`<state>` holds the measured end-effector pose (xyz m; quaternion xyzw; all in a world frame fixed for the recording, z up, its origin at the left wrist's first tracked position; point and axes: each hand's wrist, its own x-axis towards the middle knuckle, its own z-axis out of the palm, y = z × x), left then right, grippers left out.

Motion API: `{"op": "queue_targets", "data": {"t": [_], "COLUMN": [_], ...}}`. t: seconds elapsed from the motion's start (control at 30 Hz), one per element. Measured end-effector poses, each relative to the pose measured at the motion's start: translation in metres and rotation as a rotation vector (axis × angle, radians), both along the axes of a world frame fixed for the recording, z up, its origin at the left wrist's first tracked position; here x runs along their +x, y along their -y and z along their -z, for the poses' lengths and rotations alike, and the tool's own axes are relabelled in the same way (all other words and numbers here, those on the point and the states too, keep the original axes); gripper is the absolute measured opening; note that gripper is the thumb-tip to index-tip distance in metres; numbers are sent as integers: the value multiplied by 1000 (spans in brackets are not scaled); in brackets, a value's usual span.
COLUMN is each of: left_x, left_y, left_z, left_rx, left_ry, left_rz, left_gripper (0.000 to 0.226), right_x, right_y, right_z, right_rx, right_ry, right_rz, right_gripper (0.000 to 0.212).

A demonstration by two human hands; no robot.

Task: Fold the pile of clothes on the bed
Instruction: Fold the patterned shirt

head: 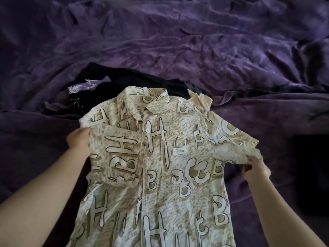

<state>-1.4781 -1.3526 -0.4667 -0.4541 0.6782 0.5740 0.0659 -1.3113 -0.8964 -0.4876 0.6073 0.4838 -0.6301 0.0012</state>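
Note:
A cream and tan short-sleeved button shirt [160, 172] with big letter prints lies front up on the bed, collar away from me. Its left sleeve is folded inward across the chest. My left hand [79, 141] grips the shirt's left edge at the folded sleeve, the fingers tucked under the cloth. My right hand [256, 169] pinches the hem of the right sleeve, lifted a little off the bed. Behind the collar lies a black garment [99, 86] with a purple and white print, partly covered by the shirt.
A wrinkled purple blanket [195, 41] covers the whole bed. A dark shape [309, 168] lies at the right edge of view, beside the right sleeve. Broad stretches of blanket extend behind the clothes.

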Motion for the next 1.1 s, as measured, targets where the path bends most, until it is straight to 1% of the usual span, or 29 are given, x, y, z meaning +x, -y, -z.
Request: {"op": "queue_targets", "data": {"t": [0.03,0.07,0.1,0.13,0.17,0.2,0.23,0.27,0.3,0.33,0.37,0.4,0.43,0.47,0.5,0.53,0.57,0.6,0.63,0.67,0.7,0.77,0.83,0.87,0.93,0.97,1.0,1.03,1.1], "left_x": [-4,-7,-8,-7,-5,-3,-2,-1,0,1,2,4,4,3,3,3,2,1,-1,-3,-5,-10,-17,-20,-26,-29,-31,-34,-39], "left_y": [6,12,16,18,20,20,21,22,24,25,26,27,29,29,31,33,35,35,37,37,36,36,42,44,49,50,49,49,51], "left_z": [0,1,2,1,-1,-4,-5,-8,-8,-9,-9,-8,-6,-5,-3,-4,-2,-1,3,4,5,5,5,4,4,4,3,3,4], "left_rx": [9,22,38,70,113,158,201,237,256,264,266,256,234,211,194,179,167,160,141,123,101,51,27,38,127,189,244,263,232], "left_ry": [18,30,38,52,64,73,84,96,104,112,115,114,104,90,82,78,79,80,77,64,42,-9,-41,-47,-33,-30,-28,-17,-4], "left_rz": [-64,-112,-143,-140,-117,-75,-29,18,62,101,146,181,198,198,196,199,200,197,191,189,183,165,138,133,158,170,181,203,238], "left_gripper": [26,26,25,20,13,12,20,29,36,42,44,46,50,54,59,61,62,60,56,47,36,13,20,22,16,14,17,26,48], "right_x": [-4,-9,-16,-20,-20,-18,-17,-14,-12,-8,-7,-8,-11,-14,-18,-22,-26,-29,-33,-37,-44,-66,-95,-111,-144,-159,-172,-182,-191], "right_y": [7,12,26,42,62,77,97,111,122,128,136,141,144,145,147,148,151,152,155,155,152,144,135,130,121,117,112,106,97], "right_z": [-12,-22,-42,-52,-63,-62,-68,-63,-60,-49,-46,-42,-40,-37,-36,-31,-28,-23,-22,-20,-20,-23,-26,-27,-31,-31,-32,-29,-23], "right_rx": [171,345,407,480,549,603,587,543,472,423,424,450,532,629,699,727,710,644,588,577,624,809,941,965,952,914,860,802,748], "right_ry": [-147,-242,-349,-394,-443,-485,-497,-480,-407,-330,-251,-199,-153,-112,-24,67,142,190,207,192,170,183,234,249,301,338,374,410,478], "right_rz": [98,147,106,-58,-278,-513,-786,-1053,-1306,-1461,-1516,-1465,-1358,-1264,-1246,-1285,-1367,-1445,-1470,-1426,-1335,-1155,-1122,-1128,-1153,-1170,-1185,-1203,-1255], "right_gripper": [30,28,27,30,31,27,19,17,28,44,61,70,71,66,59,56,56,56,55,52,49,41,40,43,56,62,65,67,68]}}
